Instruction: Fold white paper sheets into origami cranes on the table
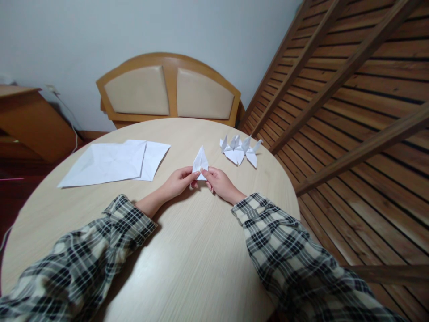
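Both my hands hold a small piece of folded white paper, its pointed tip facing away from me and a crease running down its middle. My left hand grips its left lower edge, thumb on top. On the right lower edge, my right hand pinches it the same way. The fingers under the paper are partly hidden. To the right stand several folded paper cranes, close together. White paper sheets with crease marks lie overlapping on the left.
Everything rests on a round pale wooden table. Behind it is a wooden headboard with two beige panels. A slatted wooden partition rises along the right. At the far left stands a brown wooden desk, with a white cable beside it.
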A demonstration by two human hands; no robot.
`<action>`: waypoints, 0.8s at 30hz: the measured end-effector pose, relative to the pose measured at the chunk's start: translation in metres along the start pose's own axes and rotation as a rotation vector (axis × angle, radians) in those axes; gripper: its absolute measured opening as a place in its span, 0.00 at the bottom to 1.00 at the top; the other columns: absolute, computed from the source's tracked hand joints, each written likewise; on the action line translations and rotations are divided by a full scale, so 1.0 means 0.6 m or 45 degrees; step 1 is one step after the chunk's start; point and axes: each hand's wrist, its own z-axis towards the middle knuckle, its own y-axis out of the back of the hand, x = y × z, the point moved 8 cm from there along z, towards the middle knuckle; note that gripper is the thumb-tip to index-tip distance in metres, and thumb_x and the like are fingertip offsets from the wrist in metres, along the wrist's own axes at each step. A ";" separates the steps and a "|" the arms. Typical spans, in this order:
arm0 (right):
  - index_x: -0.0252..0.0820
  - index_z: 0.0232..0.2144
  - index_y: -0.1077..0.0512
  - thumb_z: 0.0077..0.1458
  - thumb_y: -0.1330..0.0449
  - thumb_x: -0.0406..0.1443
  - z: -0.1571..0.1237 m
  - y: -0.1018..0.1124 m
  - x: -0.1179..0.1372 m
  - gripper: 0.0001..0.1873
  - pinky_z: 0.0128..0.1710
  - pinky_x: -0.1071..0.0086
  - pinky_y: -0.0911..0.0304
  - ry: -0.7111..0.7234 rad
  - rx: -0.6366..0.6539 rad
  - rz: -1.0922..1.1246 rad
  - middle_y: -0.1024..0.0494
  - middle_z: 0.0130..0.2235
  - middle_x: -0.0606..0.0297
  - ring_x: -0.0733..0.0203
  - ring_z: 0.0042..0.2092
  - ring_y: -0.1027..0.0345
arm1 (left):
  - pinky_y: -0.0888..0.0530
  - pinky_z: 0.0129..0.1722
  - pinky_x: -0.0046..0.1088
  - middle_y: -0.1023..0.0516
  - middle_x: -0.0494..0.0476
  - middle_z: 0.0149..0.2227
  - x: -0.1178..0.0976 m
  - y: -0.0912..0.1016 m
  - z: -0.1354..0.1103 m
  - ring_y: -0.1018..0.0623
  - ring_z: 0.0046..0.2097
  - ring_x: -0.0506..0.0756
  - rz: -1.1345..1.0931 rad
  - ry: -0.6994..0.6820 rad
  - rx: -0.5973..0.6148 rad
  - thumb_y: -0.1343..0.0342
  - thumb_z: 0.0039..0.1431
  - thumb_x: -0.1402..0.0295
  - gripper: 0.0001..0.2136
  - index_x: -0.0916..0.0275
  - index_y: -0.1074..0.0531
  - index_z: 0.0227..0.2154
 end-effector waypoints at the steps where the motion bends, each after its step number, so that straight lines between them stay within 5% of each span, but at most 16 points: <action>1: 0.42 0.29 0.36 0.64 0.49 0.47 0.001 0.001 0.001 0.17 0.16 0.76 0.55 0.015 -0.011 -0.019 0.40 0.17 0.77 0.71 0.17 0.49 | 0.35 0.30 0.28 0.29 0.53 0.24 0.000 -0.001 0.001 0.31 0.27 0.50 0.005 0.000 0.002 0.47 0.62 0.58 0.14 0.65 0.28 0.30; 9: 0.40 0.30 0.32 0.63 0.48 0.47 0.003 0.009 0.010 0.17 0.19 0.73 0.53 0.115 -0.105 -0.135 0.42 0.18 0.75 0.69 0.20 0.49 | 0.35 0.29 0.28 0.29 0.53 0.24 -0.001 -0.003 0.000 0.32 0.27 0.50 -0.006 0.020 0.010 0.47 0.62 0.59 0.13 0.65 0.28 0.29; 24: 0.42 0.27 0.36 0.64 0.48 0.48 -0.003 0.003 0.008 0.19 0.16 0.76 0.50 0.087 -0.033 -0.065 0.39 0.17 0.76 0.71 0.17 0.45 | 0.34 0.29 0.28 0.28 0.54 0.25 0.006 0.008 -0.002 0.31 0.27 0.50 -0.111 0.057 -0.087 0.46 0.62 0.61 0.12 0.65 0.29 0.30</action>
